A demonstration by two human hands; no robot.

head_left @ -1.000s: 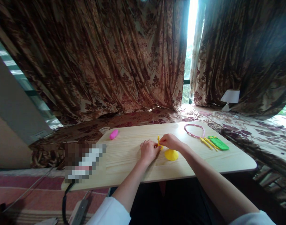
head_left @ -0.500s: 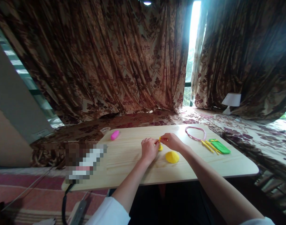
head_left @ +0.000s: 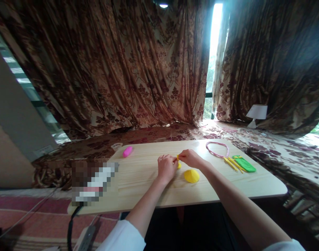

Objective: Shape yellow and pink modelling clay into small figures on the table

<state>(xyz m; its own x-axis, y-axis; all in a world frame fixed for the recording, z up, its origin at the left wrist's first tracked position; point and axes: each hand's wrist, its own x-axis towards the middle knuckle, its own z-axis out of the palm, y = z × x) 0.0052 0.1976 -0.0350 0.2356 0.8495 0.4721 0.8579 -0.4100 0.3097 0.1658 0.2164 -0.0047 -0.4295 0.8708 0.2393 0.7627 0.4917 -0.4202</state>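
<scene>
Over the middle of the table, my left hand [head_left: 167,166] and my right hand [head_left: 191,158] meet at the fingertips. Between them is a small piece of yellow modelling clay [head_left: 178,166], pinched from both sides. Its upper bit shows between the fingers and its lower part hangs just below; the rest is hidden by my fingers. Both hands are closed. Right beside them, nearer to me, a larger yellow clay mound [head_left: 191,176] rests on the wooden table top.
On the pale table [head_left: 141,188] a pink clay lump [head_left: 127,151] lies at the far left. Toward the right are a pink twisted ring [head_left: 217,149], yellow clay strips [head_left: 230,164] and a flat green piece [head_left: 245,164]. A blurred-out object [head_left: 96,183] lies at the left edge.
Both hands stay at nearly the same spot, still pinching the yellow clay. My right fingers have shifted very slightly. The view has moved a little.
</scene>
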